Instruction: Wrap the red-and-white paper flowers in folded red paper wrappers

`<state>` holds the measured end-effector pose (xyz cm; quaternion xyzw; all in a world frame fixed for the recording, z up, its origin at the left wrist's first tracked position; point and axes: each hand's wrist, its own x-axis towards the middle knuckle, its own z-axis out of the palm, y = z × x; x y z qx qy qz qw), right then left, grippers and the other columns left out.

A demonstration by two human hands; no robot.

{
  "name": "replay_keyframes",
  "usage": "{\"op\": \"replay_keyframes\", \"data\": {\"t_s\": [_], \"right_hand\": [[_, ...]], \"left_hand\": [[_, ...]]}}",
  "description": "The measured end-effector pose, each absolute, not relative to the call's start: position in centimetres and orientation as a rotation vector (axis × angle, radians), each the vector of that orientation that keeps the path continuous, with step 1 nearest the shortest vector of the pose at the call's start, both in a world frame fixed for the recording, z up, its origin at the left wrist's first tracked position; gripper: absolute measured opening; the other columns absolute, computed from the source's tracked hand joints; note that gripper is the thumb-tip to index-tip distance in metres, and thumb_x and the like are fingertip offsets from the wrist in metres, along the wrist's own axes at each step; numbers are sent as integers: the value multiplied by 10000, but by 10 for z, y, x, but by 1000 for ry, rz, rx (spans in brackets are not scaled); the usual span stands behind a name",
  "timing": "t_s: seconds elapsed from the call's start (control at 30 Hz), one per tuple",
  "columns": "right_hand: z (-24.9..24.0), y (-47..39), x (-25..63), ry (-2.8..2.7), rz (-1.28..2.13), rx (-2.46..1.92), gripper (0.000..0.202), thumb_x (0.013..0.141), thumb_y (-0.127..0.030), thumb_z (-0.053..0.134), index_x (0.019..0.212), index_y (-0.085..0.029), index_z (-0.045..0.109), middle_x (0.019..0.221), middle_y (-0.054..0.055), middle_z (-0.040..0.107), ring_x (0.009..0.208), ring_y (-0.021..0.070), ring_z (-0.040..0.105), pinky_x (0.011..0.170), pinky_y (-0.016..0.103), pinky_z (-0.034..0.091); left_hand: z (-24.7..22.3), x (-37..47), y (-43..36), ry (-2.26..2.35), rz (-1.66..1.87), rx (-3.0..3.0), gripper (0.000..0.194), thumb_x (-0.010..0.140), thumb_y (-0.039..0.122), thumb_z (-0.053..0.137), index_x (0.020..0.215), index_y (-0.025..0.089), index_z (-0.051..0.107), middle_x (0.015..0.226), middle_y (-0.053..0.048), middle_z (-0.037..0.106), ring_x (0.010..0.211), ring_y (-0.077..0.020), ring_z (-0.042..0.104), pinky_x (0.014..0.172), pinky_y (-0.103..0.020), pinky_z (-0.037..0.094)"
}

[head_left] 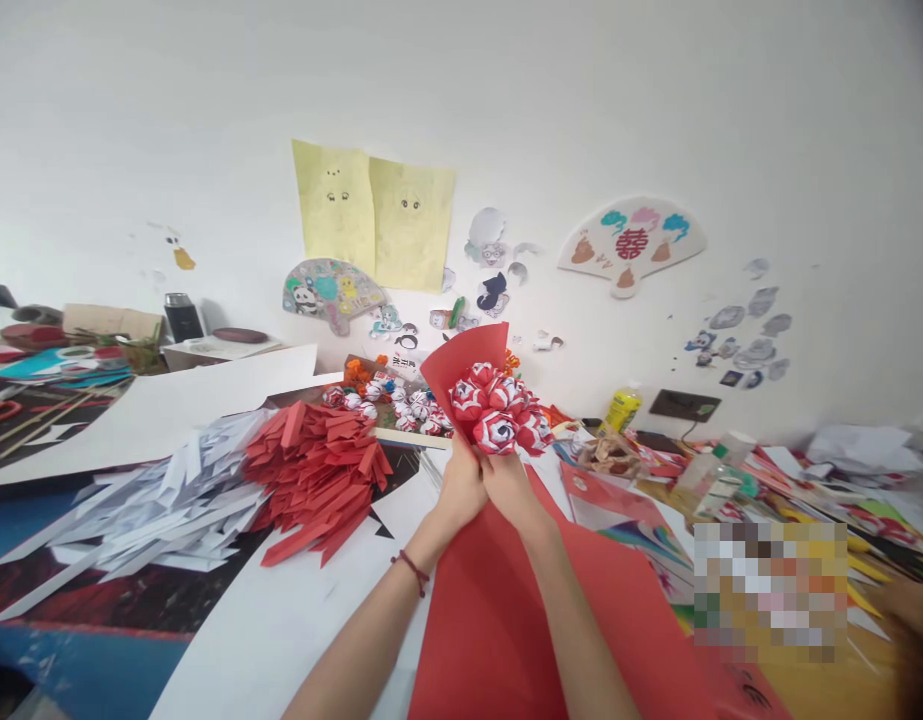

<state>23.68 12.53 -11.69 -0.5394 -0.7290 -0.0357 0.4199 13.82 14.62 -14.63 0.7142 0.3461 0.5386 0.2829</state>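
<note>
Head view puts the bunch of red-and-white paper flowers (506, 398) just right of the middle, above the surface (832, 688), with an upright red paper (459, 360) curving round its left and far side. My left grip (461, 482) and right grip (510, 488) are together, clamped on the base of the bunch; the stems are hidden, so I cannot tell how my fingers share the hold. If I ease off on either side, I judge the flowers could fan out or slip down and the upright paper could spring open. Squeezing too hard might crease that paper or bend whatever the stems are made of. My forearms pass over a large red sheet (492, 610), which a dragging wrist could wrinkle or shift. Near on the left, loose red folded strips (318, 470) and white strips (183, 500) lie heaped; a wide swing of my left elbow could scatter them.
</note>
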Motion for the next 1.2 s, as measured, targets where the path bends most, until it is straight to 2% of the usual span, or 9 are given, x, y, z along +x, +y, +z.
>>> {"op": "replay_keyframes", "data": {"t_s": [0.17,0.27,0.4,0.57,0.7,0.83,0.93,1.07,1.2], "right_hand": [[-99,115,239,-1989,235,-1138,319,998,-267,369,1010,-207,682,1066,76,716,1055,215,637,921,342,484],[-98,114,239,-1944,303,-1154,325,997,-348,399,883,-196,663,962,70,720,913,213,653,829,323,488],[-106,121,236,-1824,197,-1234,420,997,-444,378,730,-198,589,708,35,655,657,186,580,649,290,417],[-110,131,240,-1680,97,-1251,458,979,-510,385,641,-213,475,599,-7,532,575,149,456,585,278,323],[-106,135,251,-1621,89,-1240,485,956,-552,414,602,-221,395,546,-48,407,549,124,371,549,266,277],[-99,136,258,-1632,115,-1212,490,944,-567,438,606,-212,411,567,-50,421,561,114,369,531,254,277],[-93,135,261,-1658,127,-1193,486,941,-556,444,599,-212,416,596,-37,465,578,118,389,552,255,312],[-88,131,263,-1698,159,-1178,472,951,-541,420,619,-208,457,638,-21,511,612,133,435,581,260,347],[-85,129,266,-1759,205,-1167,469,944,-541,438,631,-199,504,649,-14,541,632,144,471,607,262,367]], "left_hand": [[-147,139,149,979,1434,1872,451,784,209,595,1229,165,531,1261,-188,563,1114,-335,590,948,-465,468],[-147,139,149,958,1445,1870,521,764,207,618,1273,162,513,1278,-176,546,1189,-336,550,999,-460,446],[-147,139,149,888,1477,1824,720,760,177,617,1433,130,365,1373,-207,469,1261,-330,513,1051,-446,418],[-143,139,149,714,1507,1801,914,713,127,636,1516,116,199,1492,-224,367,1379,-329,401,1159,-465,306],[-136,134,148,644,1421,1720,948,739,219,691,1522,130,164,1548,-199,305,1462,-321,278,1206,-461,223],[-132,131,148,578,1412,1717,836,810,290,675,1499,139,226,1496,-180,399,1397,-286,399,1178,-442,295],[-132,131,148,554,1430,1647,755,804,320,715,1434,142,339,1432,-166,480,1344,-275,466,1140,-421,362],[-130,129,150,422,1330,1334,555,777,401,766,1218,146,547,1204,-146,662,1112,-273,643,961,-409,517],[-130,125,156,410,1281,1206,489,739,467,793,1052,109,678,1034,-147,741,938,-263,709,894,-405,545]]}}
